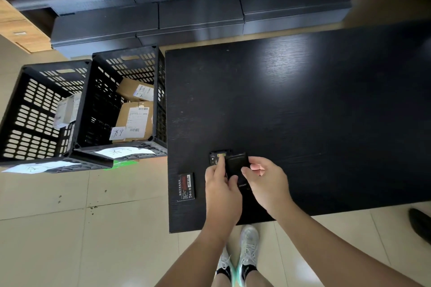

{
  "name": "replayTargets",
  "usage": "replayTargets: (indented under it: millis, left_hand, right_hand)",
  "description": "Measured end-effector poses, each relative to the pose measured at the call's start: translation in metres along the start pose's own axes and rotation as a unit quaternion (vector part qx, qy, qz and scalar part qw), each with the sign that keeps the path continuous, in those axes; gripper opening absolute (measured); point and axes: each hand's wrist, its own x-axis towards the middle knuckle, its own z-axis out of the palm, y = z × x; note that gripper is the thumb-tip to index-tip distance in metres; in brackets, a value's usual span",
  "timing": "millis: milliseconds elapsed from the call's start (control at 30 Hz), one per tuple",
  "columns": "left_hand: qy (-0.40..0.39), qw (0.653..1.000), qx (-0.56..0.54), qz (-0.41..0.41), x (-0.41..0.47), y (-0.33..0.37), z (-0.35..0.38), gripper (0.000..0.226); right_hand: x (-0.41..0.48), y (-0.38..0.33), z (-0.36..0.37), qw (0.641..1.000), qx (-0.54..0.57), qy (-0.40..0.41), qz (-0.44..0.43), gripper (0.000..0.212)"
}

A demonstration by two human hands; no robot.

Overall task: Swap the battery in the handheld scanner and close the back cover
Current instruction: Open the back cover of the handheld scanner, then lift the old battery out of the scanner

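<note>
Hands meet over the black wooden tabletop (303,112), close to its near edge and toward its left side. We hold the small black handheld scanner (218,155) there, lying face down. Our left hand (221,190) rests on its left side, with one finger stretched up along it and the thumb pressing on the dark flat back cover (236,165). Our right hand (268,182) pinches the right side of that cover between thumb and fingers. The other fingers curl in.

The cover sits on the scanner's back, but a bit crooked, so the top end of the scanner peeks out past it. We think we are on the last step: putting the cover back on.

A flat black battery with a red label (186,187) lies by itself on the tabletop, just left of our left hand, near the left edge. We guess it is the old one, but we cannot see inside the scanner to check.

Next, the cover needs to line up straight with the scanner. Then we should push or slide it until it sits flat and locks. We cannot tell which way it locks.
</note>
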Motion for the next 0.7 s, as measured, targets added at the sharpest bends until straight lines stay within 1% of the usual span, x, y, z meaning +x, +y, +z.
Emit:
replayTargets:
  millis: [67,133,233,433,700]
  left_hand:
    - [-0.014,1.000,-0.008,0.006,-0.002,0.013,0.013,0.057]
    - [-0.027,0.999,-0.023,-0.006,-0.005,0.023,0.029,0.050]
    - [-0.051,0.998,-0.024,-0.031,-0.008,0.028,0.053,0.044]
    - [-0.081,0.994,0.002,-0.077,-0.010,0.022,0.078,0.045]
    - [-0.110,0.990,0.038,-0.075,-0.015,0.015,0.089,0.055]
  right_hand:
    - [0.006,0.004,-0.019,1.000,-0.002,0.024,0.007,0.025]
    - [0.011,0.015,-0.036,0.999,-0.016,0.044,0.018,0.027]
    - [0.017,0.033,-0.051,0.997,-0.048,0.047,0.041,0.031]
    - [0.022,0.058,-0.052,0.994,-0.095,0.043,0.043,0.035]
    - [0.023,0.072,-0.041,0.987,-0.141,0.072,0.017,0.035]
